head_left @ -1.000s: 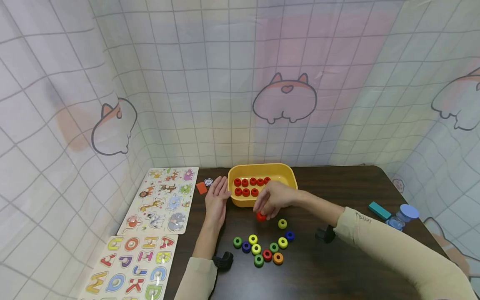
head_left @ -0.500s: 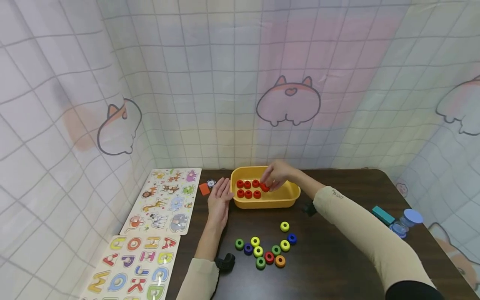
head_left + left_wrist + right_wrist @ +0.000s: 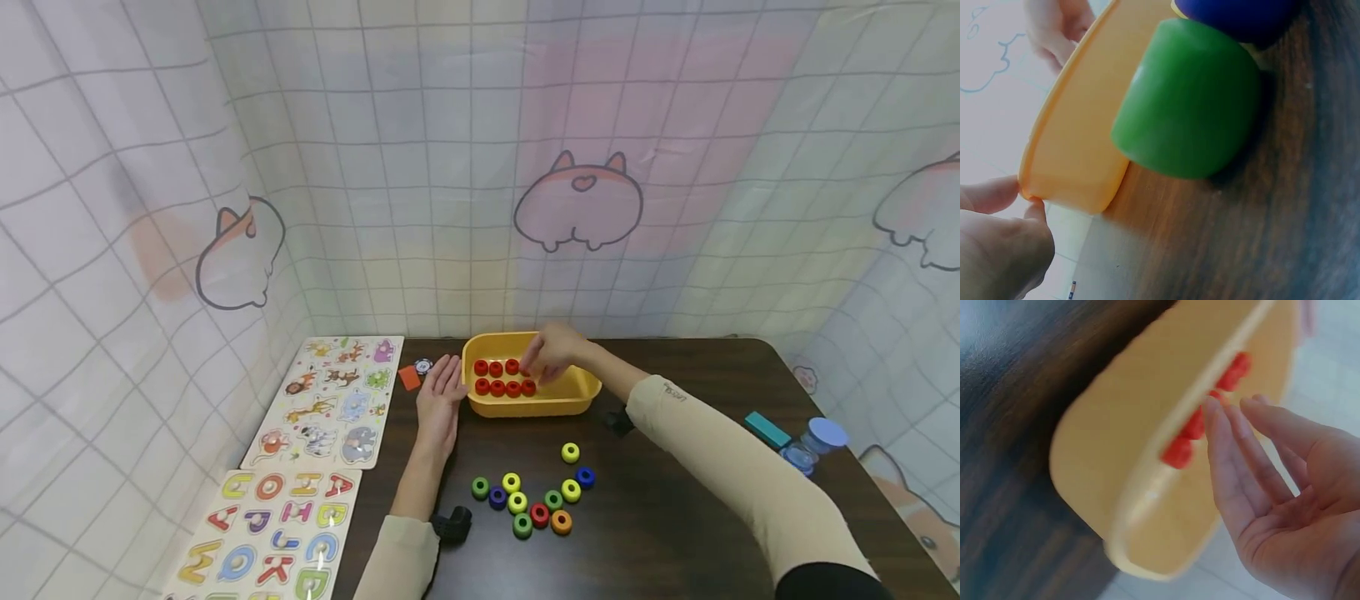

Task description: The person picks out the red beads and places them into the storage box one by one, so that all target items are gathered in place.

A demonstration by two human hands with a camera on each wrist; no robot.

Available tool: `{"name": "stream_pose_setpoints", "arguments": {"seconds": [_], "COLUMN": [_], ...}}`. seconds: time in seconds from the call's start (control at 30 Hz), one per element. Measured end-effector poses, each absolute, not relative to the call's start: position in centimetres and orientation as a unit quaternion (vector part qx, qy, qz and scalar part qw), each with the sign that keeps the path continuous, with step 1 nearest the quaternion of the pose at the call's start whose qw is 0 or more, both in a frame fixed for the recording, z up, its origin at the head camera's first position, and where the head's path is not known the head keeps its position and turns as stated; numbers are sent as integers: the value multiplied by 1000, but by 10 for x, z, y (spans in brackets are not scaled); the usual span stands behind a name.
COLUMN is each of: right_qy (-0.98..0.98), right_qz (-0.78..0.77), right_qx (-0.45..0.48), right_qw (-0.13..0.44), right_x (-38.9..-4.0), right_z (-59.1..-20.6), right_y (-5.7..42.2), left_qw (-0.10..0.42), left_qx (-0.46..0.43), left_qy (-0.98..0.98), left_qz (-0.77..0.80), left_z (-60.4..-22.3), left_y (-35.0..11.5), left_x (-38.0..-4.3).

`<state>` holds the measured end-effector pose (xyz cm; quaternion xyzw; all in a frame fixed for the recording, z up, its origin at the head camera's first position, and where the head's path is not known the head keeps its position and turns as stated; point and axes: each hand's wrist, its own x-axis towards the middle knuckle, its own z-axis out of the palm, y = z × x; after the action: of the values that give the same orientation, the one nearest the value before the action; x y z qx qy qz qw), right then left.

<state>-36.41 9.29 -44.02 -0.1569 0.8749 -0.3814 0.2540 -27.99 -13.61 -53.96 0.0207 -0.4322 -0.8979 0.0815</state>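
A yellow plastic bin [image 3: 532, 408] stands at the back of the table with two rows of red beads [image 3: 497, 388] inside. My right hand [image 3: 551, 354] is over the bin at the right end of the rows, partly covering the back one. Its thumb and fingers stand apart in the right wrist view, with nothing between them. The nearest red bead [image 3: 1177, 453] shows just past the bin's rim. My left hand [image 3: 440, 404] lies palm up beside the bin, fingers straight. In the left wrist view its fingertips [image 3: 1036, 209] touch the bin's corner.
Several loose beads, among them green [image 3: 480, 488], orange [image 3: 561, 522] and blue [image 3: 585, 477], lie in front of the bin. Puzzle boards with animals [image 3: 322, 400] and letters [image 3: 262, 533] fill the left. A teal block [image 3: 767, 429] and a blue-lidded container [image 3: 825, 435] stand right.
My right hand has carried a red bead from the table into the bin and let it go at the right end of the front row. The left hand has stayed at the bin's side.
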Motion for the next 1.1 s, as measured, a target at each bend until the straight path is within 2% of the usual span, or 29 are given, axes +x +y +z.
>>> {"name": "stream_pose_setpoints", "arguments": {"seconds": [0.17, 0.3, 0.47, 0.67, 0.9, 1.1], "right_qy": [860, 846, 828, 811, 804, 821], "right_qz": [-394, -377, -359, -357, -355, -338], "right_qx": [-204, -267, -313, -330, -321, -304], "right_qw": [254, 264, 295, 325, 352, 346], "right_x": [-338, -305, -263, -231, -213, -207], "right_z": [-407, -398, -414, -440, -463, -468], "right_y": [99, 101, 103, 101, 101, 102], "left_qw": [72, 74, 81, 90, 72, 63], "left_qx": [21, 19, 20, 22, 20, 8], "left_qy": [-431, -431, -435, -442, -430, -434], "left_qz": [-899, -899, -897, -892, -900, -899], "left_z": [-534, -530, -530, -535, -531, -528], "left_y": [-140, -143, -143, -141, -139, -137], "left_x": [-280, -282, -282, -283, -276, -272]}}
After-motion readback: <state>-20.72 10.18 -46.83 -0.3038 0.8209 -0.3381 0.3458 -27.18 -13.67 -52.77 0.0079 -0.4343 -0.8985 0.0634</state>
